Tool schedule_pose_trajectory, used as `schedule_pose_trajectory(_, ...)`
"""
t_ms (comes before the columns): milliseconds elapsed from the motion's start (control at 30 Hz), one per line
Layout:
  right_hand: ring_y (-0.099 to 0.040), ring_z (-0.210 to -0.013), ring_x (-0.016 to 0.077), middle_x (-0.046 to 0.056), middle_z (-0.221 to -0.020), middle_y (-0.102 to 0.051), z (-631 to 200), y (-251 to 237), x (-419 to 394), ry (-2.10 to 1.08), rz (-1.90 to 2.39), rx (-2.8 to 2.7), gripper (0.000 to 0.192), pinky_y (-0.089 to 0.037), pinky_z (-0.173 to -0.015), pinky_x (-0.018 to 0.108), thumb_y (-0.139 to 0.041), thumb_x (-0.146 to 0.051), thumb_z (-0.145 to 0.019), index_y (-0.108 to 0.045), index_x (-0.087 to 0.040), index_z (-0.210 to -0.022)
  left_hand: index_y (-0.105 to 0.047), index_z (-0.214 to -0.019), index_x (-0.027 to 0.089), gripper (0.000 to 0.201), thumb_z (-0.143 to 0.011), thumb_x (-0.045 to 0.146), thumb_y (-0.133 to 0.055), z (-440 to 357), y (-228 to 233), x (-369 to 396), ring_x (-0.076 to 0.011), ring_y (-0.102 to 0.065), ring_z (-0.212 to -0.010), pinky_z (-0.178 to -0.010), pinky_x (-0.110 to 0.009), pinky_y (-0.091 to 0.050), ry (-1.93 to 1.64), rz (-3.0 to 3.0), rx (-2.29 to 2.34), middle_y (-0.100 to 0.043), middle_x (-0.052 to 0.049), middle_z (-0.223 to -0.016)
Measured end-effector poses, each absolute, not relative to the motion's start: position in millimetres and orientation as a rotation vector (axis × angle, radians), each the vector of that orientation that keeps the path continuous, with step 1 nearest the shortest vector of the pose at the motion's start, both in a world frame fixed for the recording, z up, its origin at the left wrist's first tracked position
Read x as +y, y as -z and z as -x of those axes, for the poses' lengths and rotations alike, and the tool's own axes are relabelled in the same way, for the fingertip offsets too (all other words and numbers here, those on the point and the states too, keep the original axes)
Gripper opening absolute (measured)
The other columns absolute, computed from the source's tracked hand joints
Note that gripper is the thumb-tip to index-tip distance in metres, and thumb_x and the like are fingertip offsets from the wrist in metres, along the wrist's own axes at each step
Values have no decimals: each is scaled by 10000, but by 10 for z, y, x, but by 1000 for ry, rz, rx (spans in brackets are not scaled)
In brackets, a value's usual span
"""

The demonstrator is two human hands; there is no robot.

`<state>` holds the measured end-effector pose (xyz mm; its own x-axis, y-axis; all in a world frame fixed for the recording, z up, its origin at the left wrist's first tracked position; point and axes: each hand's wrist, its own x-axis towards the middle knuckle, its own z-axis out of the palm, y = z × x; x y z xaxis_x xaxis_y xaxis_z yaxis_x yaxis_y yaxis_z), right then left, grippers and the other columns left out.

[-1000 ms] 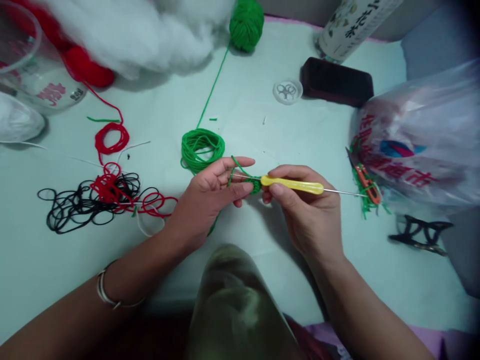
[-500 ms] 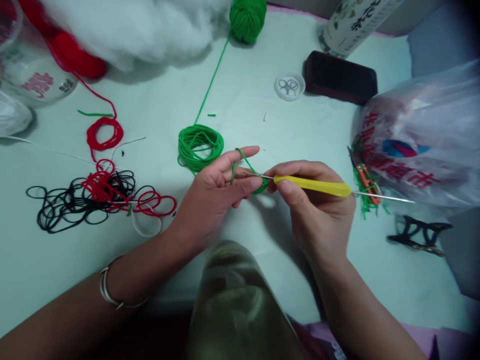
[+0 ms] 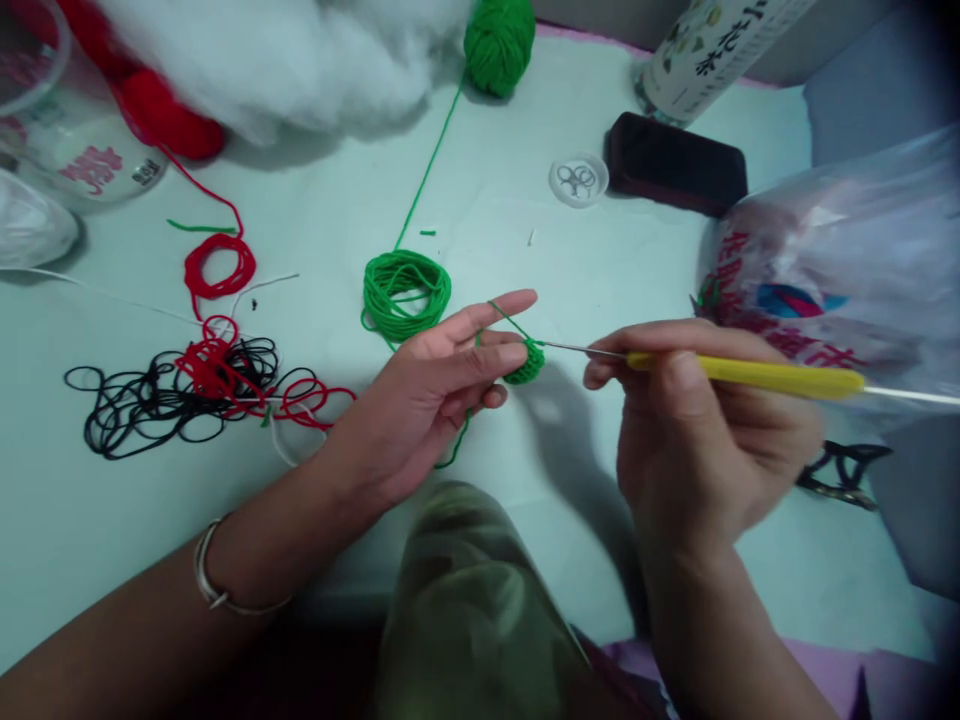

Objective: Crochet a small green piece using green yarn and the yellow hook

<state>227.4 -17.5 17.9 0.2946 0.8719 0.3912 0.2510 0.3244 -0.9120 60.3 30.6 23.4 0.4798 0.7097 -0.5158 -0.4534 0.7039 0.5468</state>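
Between the thumb and fingers of my left hand [image 3: 442, 385] is a small round piece of green crochet [image 3: 526, 364]. Green yarn [image 3: 510, 318] loops over the raised left index finger and runs down to the piece. My right hand [image 3: 697, 430] grips a crochet hook [image 3: 750, 373] by its yellow handle. The thin metal tip points left and touches the upper right edge of the crochet, where a yarn loop meets it. A loose green strand hangs below the left fingers. Just beyond my left hand lies a coil of green yarn [image 3: 406, 295], joined by a strand to a green ball [image 3: 499, 45].
Red and black yarn [image 3: 172, 395] lies tangled at left, near a red coil [image 3: 219, 266]. White stuffing [image 3: 300, 60] fills the back left. A dish of rings [image 3: 578, 180], a dark phone-like block [image 3: 675, 163], a bottle [image 3: 712, 55] and a plastic bag [image 3: 847, 270] stand right.
My right hand has moved right with the hook, drawing its tip from above the left thumb out to the crochet's edge. The yarn between index finger and crochet is pulled straighter.
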Motion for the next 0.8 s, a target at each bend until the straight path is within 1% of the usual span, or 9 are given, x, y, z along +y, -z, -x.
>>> schedule_pose_trajectory(100, -678, -697, 196, 29, -873, -738, -2255, -172, -159, -688, 1205, -1192, 221, -565, -597, 363, -618, -225, -1017, -820, -309, -981, -817, -1116, 237, 344, -814, 74, -788, -615, -242, 281, -75, -488, -596, -555, -188, -440, -805, -478, 812, -644, 34, -777)
schedule_pose_trajectory(200, -716, -826, 222, 34, -949, -762, -2208, -145, -214, -477, 1290, -1441, 233, -590, -677, 381, -669, -207, -989, -828, -356, -1069, -808, -1134, 265, 403, -777, 81, -845, -675, -256, 213, -88, -519, -618, -608, -209, -468, -853, -518, 824, -669, 44, -768)
schedule_pose_trajectory(267, -727, -894, 242, 32, -1004, -768, -2204, -139, -252, -288, 1348, -1589, 259, -600, -729, 403, -708, -212, -967, -823, -392, -1113, -809, -1116, 251, 342, -799, 132, -856, -696, -267, 183, -76, -483, -569, -608, -218, -474, -783, -461, 800, -642, 45, -742)
schedule_pose_trajectory(333, -729, -905, 256, 32, -1001, -760, -2237, -149, -264, -284, 1371, -1537, 243, -601, -745, 427, -691, -234, -983, -818, -396, -1111, -817, -1077, 225, 225, -855, 186, -827, -686, -273, 181, -48, -393, -495, -594, -219, -478, -712, -387, 779, -594, 47, -719)
schedule_pose_trajectory(433, -716, -839, 247, 42, -939, -733, -2320, -166, -228, -476, 1305, -1282, 197, -595, -693, 415, -626, -269, -1023, -808, -342, -1038, -830, -1064, 218, 175, -913, 164, -762, -642, -267, 209, -31, -319, -460, -584, -212, -486, -724, -361, 794, -569, 42, -733)
schedule_pose_trajectory(567, -684, -722, 188, 37, -906, -718, -2337, -130, -187, -731, 1248, -1166, 174, -586, -629, 346, -613, -317, -1033, -784, -308, -1006, -848, -1037, 233, 203, -901, 115, -756, -642, -251, 196, -50, -384, -494, -539, -199, -444, -773, -460, 803, -577, 42, -692)
schedule_pose_trajectory(700, -696, -744, 161, 16, -953, -759, -2278, -106, -214, -864, 1254, -1118, 139, -615, -685, 314, -658, -316, -1019, -796, -310, -1022, -832, -866, 216, 69, -873, 154, -803, -661, -249, 157, -58, -405, -496, -510, -199, -419, -820, -500, 795, -600, 41, -644)
schedule_pose_trajectory(767, -734, -820, 171, 15, -1011, -785, -2308, -184, -238, -1009, 1263, -1202, 164, -641, -759, 318, -689, -364, -1003, -791, -319, -1123, -810, -815, 203, 66, -870, 168, -817, -613, -257, 181, -48, -368, -468, -544, -191, -462, -869, -475, 824, -561, 56, -606)
schedule_pose_trajectory(800, -755, -881, 186, 20, -1058, -795, -2337, -256, -254, -1117, 1247, -1304, 234, -652, -809, 328, -719, -405, -979, -778, -316, -1187, -803, -806, 198, 75, -870, 165, -819, -572, -262, 206, -42, -347, -455, -569, -184, -487, -895, -463, 847, -532, 66, -587)
